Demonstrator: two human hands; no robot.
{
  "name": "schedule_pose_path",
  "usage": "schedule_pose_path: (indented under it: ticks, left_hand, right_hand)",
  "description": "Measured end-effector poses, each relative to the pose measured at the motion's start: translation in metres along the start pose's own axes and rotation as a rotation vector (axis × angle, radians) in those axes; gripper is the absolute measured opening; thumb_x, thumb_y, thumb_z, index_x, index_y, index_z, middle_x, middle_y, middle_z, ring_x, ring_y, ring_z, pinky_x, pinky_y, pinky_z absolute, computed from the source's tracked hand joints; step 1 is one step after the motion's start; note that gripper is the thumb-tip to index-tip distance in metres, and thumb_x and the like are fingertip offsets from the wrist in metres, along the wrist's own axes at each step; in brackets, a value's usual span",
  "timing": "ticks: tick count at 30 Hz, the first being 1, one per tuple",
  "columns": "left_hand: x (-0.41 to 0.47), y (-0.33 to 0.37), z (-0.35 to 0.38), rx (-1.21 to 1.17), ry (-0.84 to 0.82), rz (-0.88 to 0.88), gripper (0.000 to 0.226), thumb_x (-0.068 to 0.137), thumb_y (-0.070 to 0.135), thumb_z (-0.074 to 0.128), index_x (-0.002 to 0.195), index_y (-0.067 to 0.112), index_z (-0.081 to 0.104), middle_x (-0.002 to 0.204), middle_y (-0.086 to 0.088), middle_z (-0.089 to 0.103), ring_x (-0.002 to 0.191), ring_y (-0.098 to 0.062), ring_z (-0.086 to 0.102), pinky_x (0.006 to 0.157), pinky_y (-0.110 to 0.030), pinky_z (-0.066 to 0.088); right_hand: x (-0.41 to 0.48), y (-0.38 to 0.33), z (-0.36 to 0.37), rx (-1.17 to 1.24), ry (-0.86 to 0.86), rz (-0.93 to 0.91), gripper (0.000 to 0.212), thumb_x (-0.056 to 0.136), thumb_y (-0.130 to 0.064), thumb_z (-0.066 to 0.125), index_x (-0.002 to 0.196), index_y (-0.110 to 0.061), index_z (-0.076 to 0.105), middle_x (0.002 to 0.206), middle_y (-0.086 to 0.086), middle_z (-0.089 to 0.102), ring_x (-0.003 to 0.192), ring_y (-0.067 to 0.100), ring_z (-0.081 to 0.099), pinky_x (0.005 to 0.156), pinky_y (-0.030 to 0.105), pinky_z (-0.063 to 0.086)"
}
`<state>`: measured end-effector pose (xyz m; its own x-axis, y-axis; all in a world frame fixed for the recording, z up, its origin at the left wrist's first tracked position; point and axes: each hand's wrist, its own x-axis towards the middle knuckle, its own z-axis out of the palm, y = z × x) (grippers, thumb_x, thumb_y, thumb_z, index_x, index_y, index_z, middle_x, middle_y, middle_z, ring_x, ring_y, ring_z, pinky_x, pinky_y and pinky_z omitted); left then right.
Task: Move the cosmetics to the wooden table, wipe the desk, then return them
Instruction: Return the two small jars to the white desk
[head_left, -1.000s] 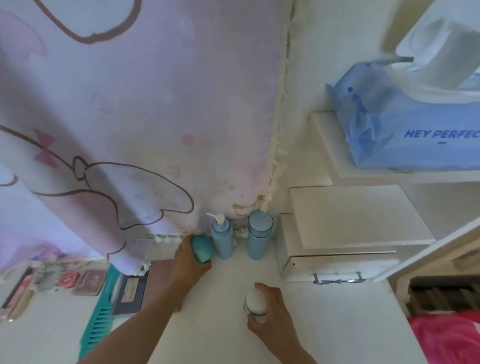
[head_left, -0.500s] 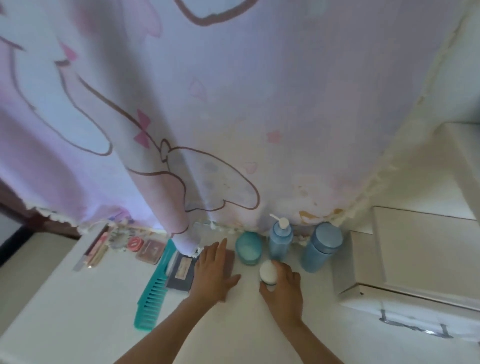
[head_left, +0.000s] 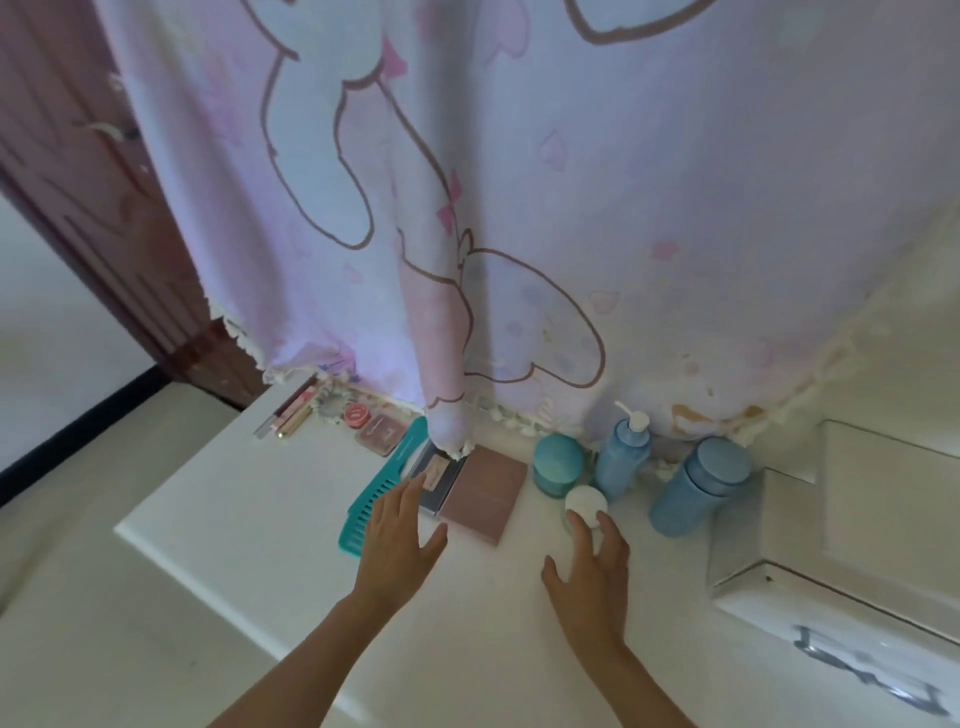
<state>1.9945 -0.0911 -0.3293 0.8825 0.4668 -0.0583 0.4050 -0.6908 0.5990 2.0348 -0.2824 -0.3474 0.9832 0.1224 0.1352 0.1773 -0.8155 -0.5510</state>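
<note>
On the white desk (head_left: 249, 525) a row of cosmetics stands against the curtain: a teal jar (head_left: 558, 465), a blue pump bottle (head_left: 623, 460) and a blue capped bottle (head_left: 696, 488). A small white-lidded jar (head_left: 586, 506) stands in front of them. My right hand (head_left: 589, 577) is open just behind that jar, its fingertips touching or nearly touching it. My left hand (head_left: 402, 535) hovers open with spread fingers over a teal comb (head_left: 384, 488), a dark compact (head_left: 439, 475) and a mauve palette (head_left: 485, 493).
Lip pencils (head_left: 288, 410), a red round tin (head_left: 357, 414) and a pink blush case (head_left: 382, 432) lie at the desk's back left. A pink cartoon curtain (head_left: 519, 208) hangs over the back edge. A white drawer box (head_left: 841, 545) stands at the right. The desk's left edge drops to the floor.
My right hand set the white-lidded jar down by the teal jar and let go of it. My left hand released the teal jar and drew back to the left. The view swung left.
</note>
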Motion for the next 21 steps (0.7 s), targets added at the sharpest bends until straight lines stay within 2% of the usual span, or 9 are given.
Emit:
schedule_pose_path:
  ticks: [4, 6, 10, 15, 17, 21]
  left_hand:
    - [-0.026, -0.018, -0.012, 0.005, 0.046, -0.062, 0.059, 0.088, 0.028, 0.057, 0.139, 0.018, 0.029, 0.142, -0.005, 0.036, 0.132, -0.025, 0.029, 0.107, -0.041, 0.037]
    - [-0.039, -0.03, -0.018, -0.012, 0.073, -0.091, 0.056, 0.088, 0.026, 0.057, 0.137, 0.017, 0.032, 0.138, -0.006, 0.039, 0.128, -0.023, 0.033, 0.105, -0.037, 0.039]
    - [-0.058, -0.054, -0.032, -0.016, 0.11, -0.131, 0.056, 0.088, 0.024, 0.056, 0.138, 0.02, 0.031, 0.14, -0.003, 0.039, 0.129, -0.024, 0.032, 0.105, -0.039, 0.036]
    - [-0.074, -0.077, -0.054, -0.053, 0.162, -0.168, 0.057, 0.09, 0.026, 0.052, 0.141, 0.018, 0.027, 0.146, -0.002, 0.033, 0.135, -0.022, 0.025, 0.11, -0.038, 0.027]
    - [-0.086, -0.087, -0.065, -0.091, 0.172, -0.17, 0.057, 0.091, 0.027, 0.051, 0.141, 0.017, 0.027, 0.146, -0.003, 0.033, 0.135, -0.02, 0.025, 0.11, -0.037, 0.027]
    - [-0.117, -0.126, -0.105, -0.13, 0.229, -0.133, 0.054, 0.091, 0.024, 0.053, 0.139, 0.012, 0.032, 0.142, -0.005, 0.038, 0.132, -0.021, 0.029, 0.107, -0.034, 0.028]
  right_hand:
    - [-0.019, -0.019, 0.002, -0.033, -0.037, -0.165, 0.06, 0.044, 0.0, 0.086, 0.1, -0.001, 0.067, 0.106, 0.03, 0.06, 0.09, 0.046, 0.062, 0.07, 0.049, 0.054]
    - [-0.029, -0.028, 0.006, -0.035, -0.089, -0.208, 0.055, 0.052, -0.002, 0.083, 0.104, -0.001, 0.065, 0.111, 0.029, 0.059, 0.097, 0.045, 0.06, 0.075, 0.047, 0.053]
    - [-0.044, -0.047, 0.009, -0.017, -0.204, -0.224, 0.049, 0.076, -0.009, 0.068, 0.122, -0.007, 0.054, 0.132, 0.023, 0.044, 0.12, 0.04, 0.044, 0.096, 0.043, 0.042]
    - [-0.054, -0.078, 0.007, -0.043, -0.195, -0.289, 0.049, 0.079, -0.012, 0.066, 0.125, -0.01, 0.051, 0.134, 0.018, 0.042, 0.121, 0.036, 0.042, 0.097, 0.04, 0.041]
    - [-0.063, -0.094, 0.011, -0.044, -0.178, -0.337, 0.048, 0.078, -0.012, 0.067, 0.124, -0.01, 0.053, 0.133, 0.019, 0.044, 0.121, 0.036, 0.044, 0.096, 0.041, 0.042]
    - [-0.087, -0.145, 0.031, -0.07, -0.232, -0.433, 0.047, 0.086, -0.02, 0.06, 0.13, -0.013, 0.046, 0.141, 0.018, 0.037, 0.13, 0.032, 0.035, 0.101, 0.039, 0.038]
